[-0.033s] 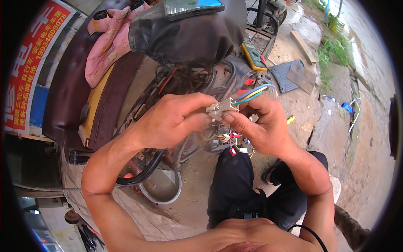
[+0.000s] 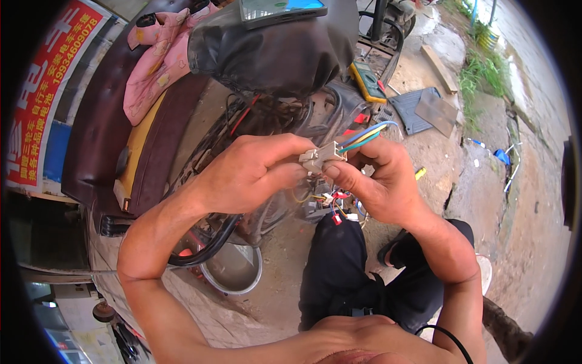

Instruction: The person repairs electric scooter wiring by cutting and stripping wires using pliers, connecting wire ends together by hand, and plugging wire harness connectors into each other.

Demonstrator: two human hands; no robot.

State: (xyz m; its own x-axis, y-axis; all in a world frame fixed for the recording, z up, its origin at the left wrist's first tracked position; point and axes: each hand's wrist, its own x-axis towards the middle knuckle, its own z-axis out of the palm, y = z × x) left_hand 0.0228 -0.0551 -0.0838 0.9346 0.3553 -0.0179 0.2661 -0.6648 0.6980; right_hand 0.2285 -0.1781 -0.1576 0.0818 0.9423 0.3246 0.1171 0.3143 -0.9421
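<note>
Between my two hands is an off-white plastic wire connector (image 2: 327, 155), held in the air above the wiring. My left hand (image 2: 239, 173) is closed in a pinch on its left end, thumb below and forefinger above. On its right end, my right hand (image 2: 388, 182) grips it with the thumb in front; the other fingers curl behind. Blue, yellow and green wires (image 2: 371, 133) leave the connector's right side and arch over my right fingers. Whether the connector is one piece or two mated halves I cannot tell. Below hang several small red and white plugs (image 2: 337, 217) on thin wires.
Ahead stands a dark vehicle seat (image 2: 273, 57) with a phone (image 2: 282, 12) on it. A yellow-green multimeter (image 2: 368, 82) lies to its right, near a flat dark panel (image 2: 411, 115). Black cables (image 2: 212, 246) run at left beside a metal basin (image 2: 233, 273). Pink cloth (image 2: 159, 76) drapes over a maroon cushion (image 2: 94, 133).
</note>
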